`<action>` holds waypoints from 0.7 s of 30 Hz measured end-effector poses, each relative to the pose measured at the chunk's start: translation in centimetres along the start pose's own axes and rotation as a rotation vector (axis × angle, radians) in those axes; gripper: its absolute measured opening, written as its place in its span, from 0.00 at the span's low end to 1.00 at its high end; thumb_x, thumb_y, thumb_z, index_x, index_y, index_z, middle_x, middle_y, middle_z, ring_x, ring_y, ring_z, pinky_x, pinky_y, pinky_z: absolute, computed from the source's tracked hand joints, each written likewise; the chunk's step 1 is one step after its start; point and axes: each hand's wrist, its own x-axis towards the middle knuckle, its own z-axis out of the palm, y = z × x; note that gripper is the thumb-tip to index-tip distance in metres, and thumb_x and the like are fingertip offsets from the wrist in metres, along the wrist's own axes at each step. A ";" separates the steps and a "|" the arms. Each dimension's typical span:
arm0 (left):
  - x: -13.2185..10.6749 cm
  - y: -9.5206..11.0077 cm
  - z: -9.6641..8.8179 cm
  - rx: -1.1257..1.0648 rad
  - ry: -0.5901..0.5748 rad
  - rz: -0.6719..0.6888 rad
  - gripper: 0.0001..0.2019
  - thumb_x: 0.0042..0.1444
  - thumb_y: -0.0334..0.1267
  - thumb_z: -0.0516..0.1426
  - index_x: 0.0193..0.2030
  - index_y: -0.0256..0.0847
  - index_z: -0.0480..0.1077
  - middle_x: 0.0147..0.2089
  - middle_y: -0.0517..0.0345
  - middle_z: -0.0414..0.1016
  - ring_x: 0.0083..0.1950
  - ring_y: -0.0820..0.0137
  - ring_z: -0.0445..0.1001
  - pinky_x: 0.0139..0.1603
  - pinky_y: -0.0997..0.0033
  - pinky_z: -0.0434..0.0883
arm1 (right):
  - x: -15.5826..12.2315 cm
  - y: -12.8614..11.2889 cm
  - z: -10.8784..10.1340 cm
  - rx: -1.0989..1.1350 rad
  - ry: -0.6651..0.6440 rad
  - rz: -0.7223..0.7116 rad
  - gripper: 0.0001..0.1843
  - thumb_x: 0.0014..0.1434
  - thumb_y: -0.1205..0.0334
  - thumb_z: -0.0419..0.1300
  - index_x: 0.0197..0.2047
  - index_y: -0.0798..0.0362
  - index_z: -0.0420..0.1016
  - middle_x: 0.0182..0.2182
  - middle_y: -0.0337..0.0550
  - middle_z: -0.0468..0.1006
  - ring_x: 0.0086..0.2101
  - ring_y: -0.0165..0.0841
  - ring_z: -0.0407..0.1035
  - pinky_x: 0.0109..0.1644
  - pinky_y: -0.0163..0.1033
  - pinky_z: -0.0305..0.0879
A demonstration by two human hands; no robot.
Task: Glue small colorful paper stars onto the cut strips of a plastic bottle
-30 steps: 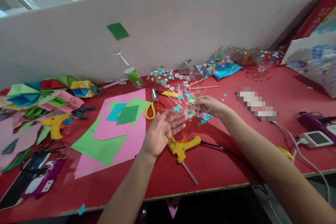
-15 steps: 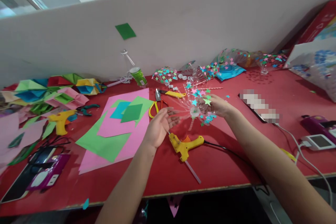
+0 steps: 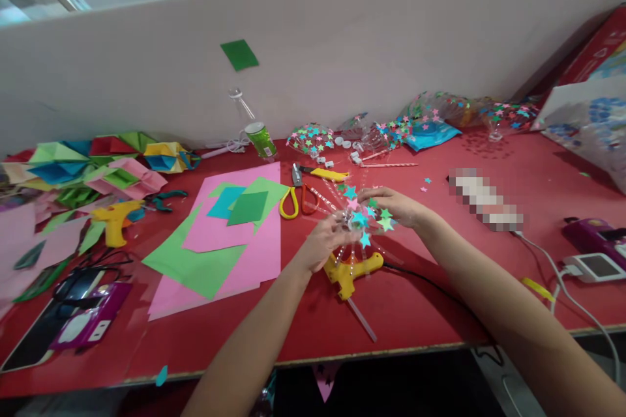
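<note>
A clear plastic piece, cut into strips that fan out and dotted with colored stars, is between my two hands above the table. My left hand closes its fingers on it near the middle from the left. On the right, my right hand grips its far side, with some fingertips hidden behind the stars. Just below lies a yellow glue gun with a clear glue stick in its back end; its nozzle is hidden behind my left hand. Scissors with red and yellow handles lie left of the plastic piece.
Colored paper sheets spread on the left, near folded paper shapes and another yellow glue gun. A yellow cutter, a green can and star-covered plastic pieces lie toward the back. A phone is at right.
My left hand has moved right from beside the plastic piece and closed on it. The piece has turned and shifted slightly, its strips now hanging over the glue gun.
</note>
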 end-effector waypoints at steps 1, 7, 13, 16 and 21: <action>0.0 -0.1 -0.1 0.013 0.002 0.006 0.24 0.42 0.36 0.70 0.48 0.40 0.73 0.43 0.51 0.81 0.49 0.57 0.79 0.53 0.57 0.73 | 0.0 0.1 -0.1 -0.007 0.002 0.013 0.08 0.45 0.59 0.63 0.29 0.53 0.78 0.29 0.36 0.76 0.26 0.25 0.65 0.27 0.31 0.60; 0.2 -0.4 -0.7 -0.013 0.063 0.094 0.20 0.40 0.39 0.71 0.41 0.38 0.74 0.40 0.51 0.81 0.49 0.56 0.79 0.53 0.57 0.74 | -0.1 -0.4 -1.2 0.052 0.127 -0.011 0.18 0.48 0.51 0.66 0.39 0.52 0.79 0.34 0.40 0.78 0.29 0.28 0.69 0.29 0.31 0.65; 0.4 -0.2 -0.8 -0.048 0.240 0.239 0.22 0.38 0.38 0.71 0.39 0.40 0.69 0.35 0.59 0.79 0.43 0.62 0.81 0.52 0.58 0.74 | -1.5 -1.2 -1.5 -0.090 0.446 -0.163 0.13 0.52 0.54 0.63 0.38 0.52 0.75 0.33 0.41 0.78 0.28 0.28 0.68 0.28 0.33 0.65; 0.6 -0.2 -0.6 -0.053 0.349 0.262 0.22 0.38 0.36 0.71 0.38 0.41 0.66 0.33 0.62 0.78 0.37 0.66 0.80 0.49 0.61 0.74 | -2.5 -0.4 0.4 -0.304 0.328 -0.195 0.08 0.53 0.60 0.61 0.36 0.52 0.76 0.31 0.40 0.77 0.29 0.29 0.68 0.33 0.35 0.66; 0.5 -0.3 0.0 0.017 0.433 0.255 0.26 0.36 0.35 0.72 0.42 0.42 0.67 0.34 0.63 0.79 0.38 0.67 0.79 0.48 0.65 0.73 | -3.1 1.5 4.1 -0.436 0.312 -0.431 0.15 0.54 0.55 0.65 0.44 0.49 0.74 0.41 0.44 0.76 0.41 0.36 0.72 0.47 0.44 0.69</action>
